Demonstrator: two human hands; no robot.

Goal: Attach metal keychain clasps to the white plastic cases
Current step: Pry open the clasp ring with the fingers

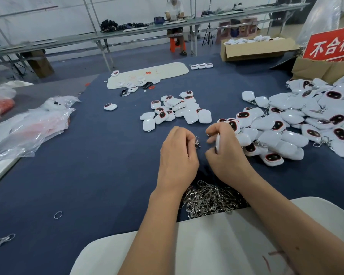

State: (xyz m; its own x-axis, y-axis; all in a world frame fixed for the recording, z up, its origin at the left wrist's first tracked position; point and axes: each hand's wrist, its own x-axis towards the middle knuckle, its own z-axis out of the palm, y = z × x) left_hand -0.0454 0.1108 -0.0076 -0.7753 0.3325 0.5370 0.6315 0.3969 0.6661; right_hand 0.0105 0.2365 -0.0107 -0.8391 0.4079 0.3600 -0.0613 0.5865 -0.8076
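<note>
My left hand (178,153) pinches a small metal keychain clasp (196,142) between its fingertips, above the blue table. Just to the right, my right hand (225,149) grips a white plastic case (217,142), mostly hidden by the fingers. The clasp and the case are a short gap apart. A heap of loose metal clasps (209,199) lies near my wrists at the table's near edge. A small group of white cases (177,111) lies beyond my hands. A big pile of cases (310,120), some with clasps on them, spreads to the right.
Clear plastic bags (34,128) lie at the left. Loose rings (58,214) and a clasp (3,240) sit at the near left. A cream mat (167,71) holds parts at the far middle. Cardboard boxes (254,49) and a red sign (332,44) stand far right. A seated person (175,18) works at the back.
</note>
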